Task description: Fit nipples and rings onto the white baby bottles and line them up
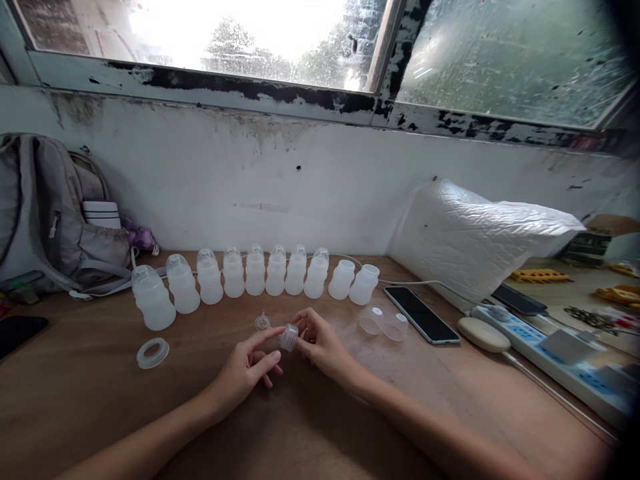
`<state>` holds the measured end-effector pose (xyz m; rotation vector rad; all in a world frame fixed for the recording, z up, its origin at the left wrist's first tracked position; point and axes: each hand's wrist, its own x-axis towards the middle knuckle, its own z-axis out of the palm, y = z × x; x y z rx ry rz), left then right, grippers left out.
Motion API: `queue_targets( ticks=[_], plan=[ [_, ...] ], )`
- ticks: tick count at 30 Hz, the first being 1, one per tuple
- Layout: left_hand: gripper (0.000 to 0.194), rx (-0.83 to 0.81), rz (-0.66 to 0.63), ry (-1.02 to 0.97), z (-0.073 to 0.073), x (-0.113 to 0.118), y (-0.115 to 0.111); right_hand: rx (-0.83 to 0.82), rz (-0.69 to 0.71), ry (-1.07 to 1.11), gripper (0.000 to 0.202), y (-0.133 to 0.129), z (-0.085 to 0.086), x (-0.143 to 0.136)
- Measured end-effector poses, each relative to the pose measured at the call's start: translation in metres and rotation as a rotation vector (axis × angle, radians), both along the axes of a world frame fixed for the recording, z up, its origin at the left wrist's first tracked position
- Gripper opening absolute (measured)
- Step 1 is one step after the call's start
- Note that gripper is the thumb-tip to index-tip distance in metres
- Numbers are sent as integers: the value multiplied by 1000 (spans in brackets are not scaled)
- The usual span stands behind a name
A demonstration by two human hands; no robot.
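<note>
My right hand [323, 343] pinches a translucent screw ring [289, 338] of a baby bottle, turned on its side above the table. The index finger of my left hand [255, 363] reaches to the ring's left edge, its thumb held apart below. Just behind lies a clear bottle nipple [263, 323]. Farther left, another ring [153, 353] rests flat. A curved row of milky baby bottles [275, 275] stands behind my hands, several with clear domed caps. Two at the right end, such as this open bottle [364, 285], have no cap. Two clear domed caps [370, 324] lie right of my hand.
A phone [421, 315] lies right of the caps, beside a beige oval device [483, 335] and a power strip [555, 360] with cables. A white padded bag [480, 233] leans on the wall. At left sit a grey backpack [60, 213] and a dark flat object [23, 333].
</note>
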<state>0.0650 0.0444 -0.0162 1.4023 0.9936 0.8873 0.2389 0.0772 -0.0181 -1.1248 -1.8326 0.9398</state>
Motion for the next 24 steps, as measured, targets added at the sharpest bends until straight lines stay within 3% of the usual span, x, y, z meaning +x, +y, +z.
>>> queue_targets(
  ticks=[2,5,9,12,14,20,24],
  plan=[
    [49,-20,59,-39,-1,-1,2,-2,-21,13,22,5,7,5],
    [49,-34,108,-75,-4,-2,5,43,-180,2,31,22,20,22],
    [46,-38,108,-71,-3,-1,5,82,-428,-97,53,48,34,58],
    [42,-29,105,-64,-1,0,3,35,-480,-196,60,60,37,80],
    [39,-27,105,-65,1,1,2,62,-496,-302,54,65,37,89],
    [34,-29,107,-77,-5,0,2,427,-597,-603,21,67,36,99],
    [30,-40,110,-93,-9,-1,3,452,-601,-617,20,64,42,98]
  ],
)
